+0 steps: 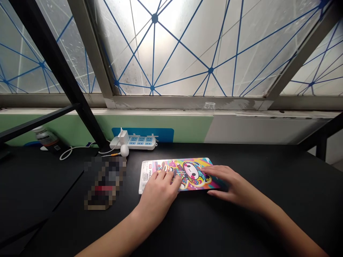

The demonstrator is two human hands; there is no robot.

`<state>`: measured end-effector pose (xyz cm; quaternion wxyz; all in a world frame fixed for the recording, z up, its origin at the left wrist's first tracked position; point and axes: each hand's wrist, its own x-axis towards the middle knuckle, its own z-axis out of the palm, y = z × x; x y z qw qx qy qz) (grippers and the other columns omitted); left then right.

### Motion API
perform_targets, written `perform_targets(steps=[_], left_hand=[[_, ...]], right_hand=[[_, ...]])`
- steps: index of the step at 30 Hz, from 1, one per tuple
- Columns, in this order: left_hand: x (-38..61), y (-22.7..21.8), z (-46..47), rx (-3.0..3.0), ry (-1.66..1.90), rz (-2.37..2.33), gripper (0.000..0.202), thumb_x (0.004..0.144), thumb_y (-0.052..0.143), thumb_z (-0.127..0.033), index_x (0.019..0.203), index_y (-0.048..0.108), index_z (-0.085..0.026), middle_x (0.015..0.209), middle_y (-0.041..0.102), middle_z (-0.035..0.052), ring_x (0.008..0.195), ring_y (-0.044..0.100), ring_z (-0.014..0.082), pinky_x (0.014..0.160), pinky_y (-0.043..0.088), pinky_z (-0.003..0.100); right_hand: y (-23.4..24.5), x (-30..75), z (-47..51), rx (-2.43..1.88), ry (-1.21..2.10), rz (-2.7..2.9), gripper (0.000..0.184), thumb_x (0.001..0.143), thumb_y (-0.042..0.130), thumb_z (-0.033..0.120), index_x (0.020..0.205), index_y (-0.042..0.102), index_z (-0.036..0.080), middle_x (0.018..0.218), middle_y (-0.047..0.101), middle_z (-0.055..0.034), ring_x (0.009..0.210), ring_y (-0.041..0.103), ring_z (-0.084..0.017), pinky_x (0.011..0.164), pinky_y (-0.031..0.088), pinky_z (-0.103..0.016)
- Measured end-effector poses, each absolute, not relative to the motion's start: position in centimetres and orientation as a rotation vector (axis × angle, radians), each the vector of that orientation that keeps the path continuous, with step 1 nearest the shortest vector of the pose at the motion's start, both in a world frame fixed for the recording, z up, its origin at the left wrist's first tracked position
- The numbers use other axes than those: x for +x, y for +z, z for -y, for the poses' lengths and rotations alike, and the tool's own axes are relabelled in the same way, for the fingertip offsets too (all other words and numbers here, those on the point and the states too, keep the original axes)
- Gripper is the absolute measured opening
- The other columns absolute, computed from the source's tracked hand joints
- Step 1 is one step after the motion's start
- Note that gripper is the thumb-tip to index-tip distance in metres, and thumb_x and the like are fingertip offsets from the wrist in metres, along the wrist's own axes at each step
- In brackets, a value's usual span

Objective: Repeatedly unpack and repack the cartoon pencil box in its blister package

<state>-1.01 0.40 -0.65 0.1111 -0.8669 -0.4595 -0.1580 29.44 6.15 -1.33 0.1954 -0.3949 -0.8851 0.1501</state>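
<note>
A flat, brightly coloured pencil case (191, 171), printed with a cartoon figure, lies on the black desk. A white panel at its left end shows a barcode and lettering that begins "PENC". My left hand (160, 191) rests over the left half, its fingers loosely bent on the top face and not wrapped round it. At the right end, my right hand (234, 185) has its fingers stretched across the upper right part, the thumb apart near the lower right corner. Both hands cover parts of the print.
Behind the case, a white power strip (142, 142) with a plugged-in charger and cable stands by the wall. A blurred-out phone-like object (105, 184) lies to the left. Farther left is a dark bottle (49, 139); a clear cup (209, 105) sits on the window sill. Black metal bars (61, 71) flank the desk.
</note>
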Motion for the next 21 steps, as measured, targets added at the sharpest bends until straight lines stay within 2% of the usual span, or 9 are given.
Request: perform_targets(steps=[3,6,9,12,16,21], left_hand=[[-1.2,-0.4,-0.6,-2.604,-0.488,1.354,0.038,0.088,0.077,-0.035,0.119,0.063,-0.019,0.116,0.072,0.0128,0.103,0.068,0.0345,0.087,0.056,0.05],[-1.9,-0.3,-1.0,-2.599,-0.563,1.456,0.062,0.087,0.073,-0.057,0.133,0.058,-0.018,0.131,0.067,0.0169,0.12,0.061,0.0388,0.105,0.044,0.062],[-2.6,-0.7,-1.5,-2.549,-0.519,1.619,0.085,0.086,0.062,-0.072,0.15,0.046,-0.019,0.153,0.049,0.022,0.143,0.041,0.0448,0.114,0.026,0.073],[-3.2,-1.1,-2.0,-2.592,-0.357,1.773,0.094,0.087,0.047,-0.083,0.156,0.039,-0.02,0.162,0.036,0.0239,0.151,0.028,0.0462,0.114,0.023,0.075],[-3.6,-1.2,-2.3,-2.647,-0.277,1.824,0.097,0.088,0.033,-0.087,0.158,0.037,-0.02,0.165,0.03,0.021,0.154,0.022,0.0417,0.117,0.017,0.074],[-3.8,-1.0,-2.6,-2.652,-0.305,1.834,0.101,0.086,0.032,-0.089,0.159,0.035,-0.019,0.166,0.031,0.0186,0.154,0.024,0.0405,0.118,0.008,0.077]], right_hand=[[-1.7,28.6,-6.0,-1.067,0.249,2.545,0.061,0.089,0.071,0.049,0.147,0.052,0.038,0.149,0.059,-0.0096,0.136,0.054,-0.036,0.111,0.043,-0.062],[-2.0,27.0,-5.6,-0.99,0.035,2.581,0.065,0.094,0.065,0.048,0.154,0.042,0.037,0.157,0.049,-0.0127,0.142,0.047,-0.037,0.114,0.035,-0.064],[-2.5,24.6,-4.9,-0.897,-0.154,2.657,0.076,0.095,0.062,0.053,0.16,0.03,0.032,0.162,0.041,-0.0148,0.148,0.039,-0.036,0.118,0.028,-0.063],[-3.1,22.0,-4.2,-0.844,-0.295,2.737,0.081,0.094,0.06,0.061,0.161,0.031,0.024,0.164,0.035,-0.0153,0.15,0.034,-0.038,0.12,0.022,-0.063],[-3.4,20.9,-4.3,-0.826,-0.309,2.797,0.084,0.094,0.055,0.067,0.16,0.032,0.019,0.163,0.037,-0.0144,0.148,0.038,-0.037,0.116,0.033,-0.059],[-2.5,25.3,-5.3,-0.984,-0.089,2.819,0.072,0.097,0.051,0.065,0.159,0.032,0.035,0.16,0.043,-0.0061,0.145,0.043,-0.034,0.111,0.041,-0.056]])
